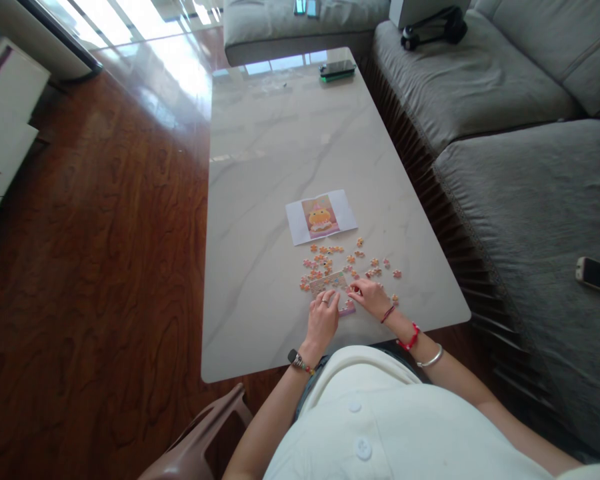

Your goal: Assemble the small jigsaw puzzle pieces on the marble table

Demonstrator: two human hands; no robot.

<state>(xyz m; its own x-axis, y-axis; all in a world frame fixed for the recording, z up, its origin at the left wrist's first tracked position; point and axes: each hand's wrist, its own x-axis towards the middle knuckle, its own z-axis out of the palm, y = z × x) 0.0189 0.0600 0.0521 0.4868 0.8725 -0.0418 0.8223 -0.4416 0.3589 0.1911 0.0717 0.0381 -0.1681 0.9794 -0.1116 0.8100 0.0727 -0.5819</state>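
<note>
A partly joined patch of jigsaw (330, 283) lies near the front edge of the marble table (260, 200). My left hand (323, 319) rests on its lower left with fingers stretched flat. My right hand (371, 295) sits at the patch's right edge, fingertips pinched together on a small puzzle piece. Several loose orange and pink pieces (353, 259) are scattered just beyond the patch. Farther out lies a reference picture (321, 217), a white sheet printed with a yellow figure.
A grey sofa (505, 133) runs along the right side, with a phone (597, 275) on its seat. A dark device on a green base (337, 70) sits at the table's far end. Polished wood floor (90, 253) lies to the left. A brown chair (200, 437) is under me.
</note>
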